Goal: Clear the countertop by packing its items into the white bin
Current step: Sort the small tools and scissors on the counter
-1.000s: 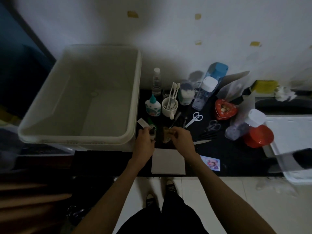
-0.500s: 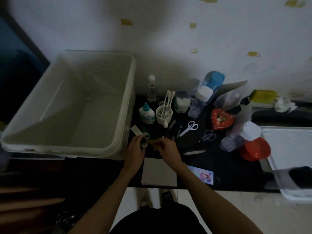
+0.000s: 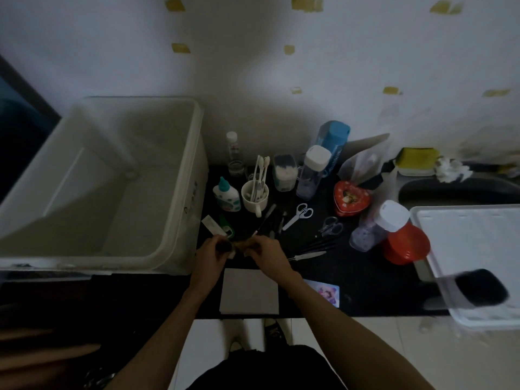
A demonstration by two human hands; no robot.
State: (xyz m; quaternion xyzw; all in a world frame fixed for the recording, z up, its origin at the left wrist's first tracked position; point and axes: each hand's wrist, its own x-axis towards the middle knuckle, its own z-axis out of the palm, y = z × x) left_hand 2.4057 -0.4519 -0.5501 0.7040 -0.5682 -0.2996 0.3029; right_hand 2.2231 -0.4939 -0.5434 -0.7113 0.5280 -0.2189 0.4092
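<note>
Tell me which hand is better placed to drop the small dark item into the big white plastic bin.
Left, probably. The left hand grips the small dark item right beside the big white plastic bin; the right hand sits farther away.

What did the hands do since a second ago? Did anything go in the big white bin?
Barely anything changed. The left hand and right hand still hold small items together above the countertop; only the camera shifted. Nothing shows inside the white bin.

Home washroom counter, toothbrushes in a mug point(image 3: 254, 195), cotton swabs point(image 3: 285, 172), sink point(image 3: 461, 190), sponge point(image 3: 417, 160)
</note>
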